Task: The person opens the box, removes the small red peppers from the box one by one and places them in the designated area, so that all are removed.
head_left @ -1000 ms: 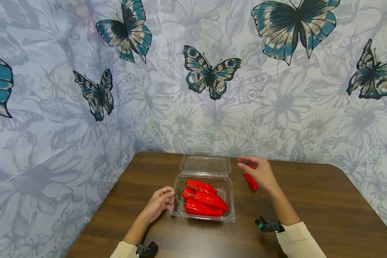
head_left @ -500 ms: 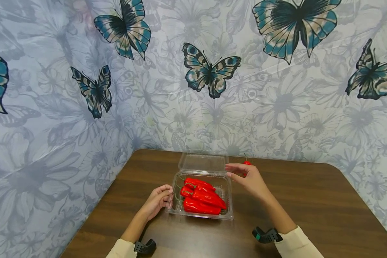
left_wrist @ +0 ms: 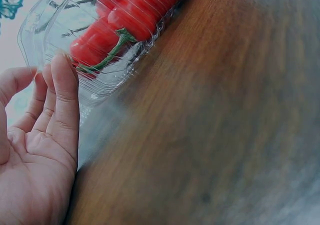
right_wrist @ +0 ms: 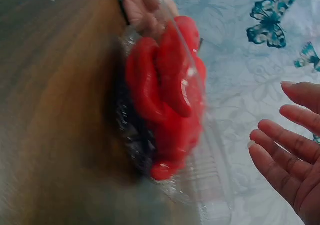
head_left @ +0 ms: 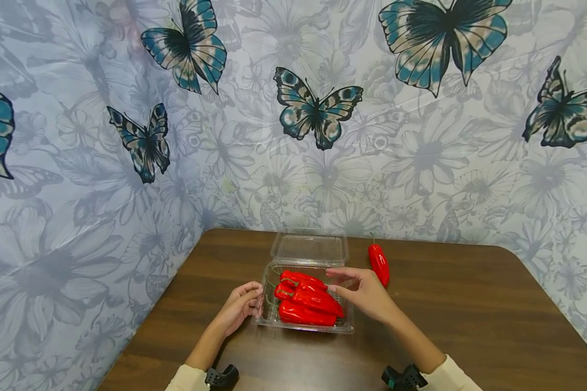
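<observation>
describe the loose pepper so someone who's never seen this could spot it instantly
On the wooden table sits a clear plastic container with its lid folded open. Right of that lid, beyond the right hand, lies a red pepper, stem toward the wall. The other peppers are inside the container; it alone lies directly on the table.

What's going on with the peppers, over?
Left hand holding plastic clamshell. Right hand holding nothing, near red peppers inside. One red pepper outside, on table. Lid open, nothing visibly blocking.
</observation>
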The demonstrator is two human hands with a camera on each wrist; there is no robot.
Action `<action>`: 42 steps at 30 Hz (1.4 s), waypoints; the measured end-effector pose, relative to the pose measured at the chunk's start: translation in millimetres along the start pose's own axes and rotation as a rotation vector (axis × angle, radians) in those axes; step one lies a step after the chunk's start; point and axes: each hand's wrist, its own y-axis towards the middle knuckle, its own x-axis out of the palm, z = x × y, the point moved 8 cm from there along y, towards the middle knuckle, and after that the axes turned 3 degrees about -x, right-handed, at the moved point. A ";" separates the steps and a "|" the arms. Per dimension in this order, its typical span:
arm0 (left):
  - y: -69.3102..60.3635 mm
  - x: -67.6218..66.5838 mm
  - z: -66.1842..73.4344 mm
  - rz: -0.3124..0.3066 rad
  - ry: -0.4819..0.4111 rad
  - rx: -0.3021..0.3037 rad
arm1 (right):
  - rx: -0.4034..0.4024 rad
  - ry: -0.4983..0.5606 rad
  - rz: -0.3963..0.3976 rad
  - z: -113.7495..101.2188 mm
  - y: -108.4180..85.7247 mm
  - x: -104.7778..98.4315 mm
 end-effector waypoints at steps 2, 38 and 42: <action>0.0 0.3 0.3 0.000 -0.001 0.004 | -0.022 -0.004 -0.018 0.0 -1.0 5.9; -0.4 1.2 1.5 -0.006 -0.009 0.015 | -0.105 -0.186 -0.148 -0.9 0.2 40.6; -0.6 1.9 0.5 -0.012 -0.005 0.017 | -0.120 -0.202 -0.151 -0.1 -1.3 41.5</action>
